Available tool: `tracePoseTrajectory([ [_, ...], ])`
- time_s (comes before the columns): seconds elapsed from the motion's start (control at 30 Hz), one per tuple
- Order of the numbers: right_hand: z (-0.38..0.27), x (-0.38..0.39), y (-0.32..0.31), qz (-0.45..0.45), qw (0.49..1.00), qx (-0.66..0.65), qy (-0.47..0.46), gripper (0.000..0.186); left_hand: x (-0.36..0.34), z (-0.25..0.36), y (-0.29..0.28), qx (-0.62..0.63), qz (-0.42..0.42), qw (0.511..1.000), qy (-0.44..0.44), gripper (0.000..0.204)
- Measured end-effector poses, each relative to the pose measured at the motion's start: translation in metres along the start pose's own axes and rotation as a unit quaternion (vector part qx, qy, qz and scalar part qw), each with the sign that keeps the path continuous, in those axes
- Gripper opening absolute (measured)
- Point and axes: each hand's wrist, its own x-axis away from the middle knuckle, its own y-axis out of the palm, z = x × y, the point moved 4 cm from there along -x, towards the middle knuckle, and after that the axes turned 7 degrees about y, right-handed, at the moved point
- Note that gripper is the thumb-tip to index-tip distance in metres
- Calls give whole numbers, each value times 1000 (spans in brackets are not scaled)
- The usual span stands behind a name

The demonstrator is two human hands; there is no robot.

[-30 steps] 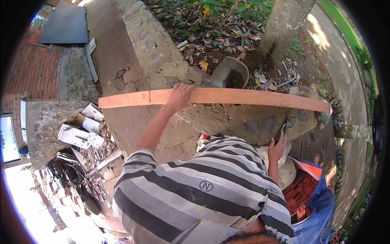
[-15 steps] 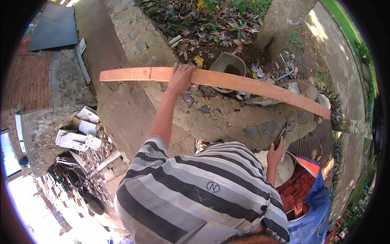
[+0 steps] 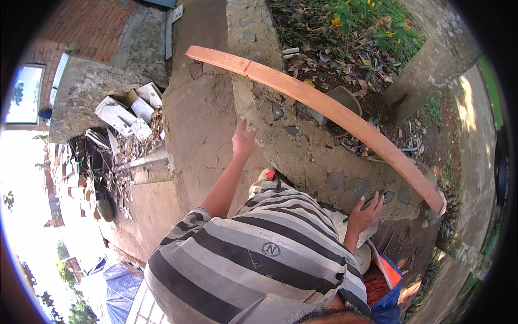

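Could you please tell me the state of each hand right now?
Left hand: open, apart from the wooden plank.
Right hand: partly spread; cannot tell whether it holds anything.

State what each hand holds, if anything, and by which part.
The left hand holds nothing; the board is apart from it. Whether the right hand holds anything cannot be told.

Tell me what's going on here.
A long wooden plank with red marks lies across a stone-studded ledge. The person in the striped shirt has neither hand on it. The left hand, open, is apart from the plank; the right hand is near the ledge, and whether it holds anything is unclear.
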Motion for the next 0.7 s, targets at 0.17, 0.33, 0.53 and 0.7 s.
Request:
tracePoseTrajectory([
  [0.17, -77, -50, 19, -78, 982, -92, -144, 63, 16, -59, -35, 371, 82, 872, -310, 48],
  [0.33, -218, -91, 62, -171, 939, -115, -276, 68, -53, -107, -50, 504, 137, 785, -335, 45],
  [0.53, -418, -115, 136, -181, 908, -93, -366, 65, -203, -148, -17, 589, 127, 718, -349, 48],
  [0.7, -550, -100, 192, -169, 896, -141, -385, 45, -267, -152, -1, 658, 146, 655, -342, 46],
])
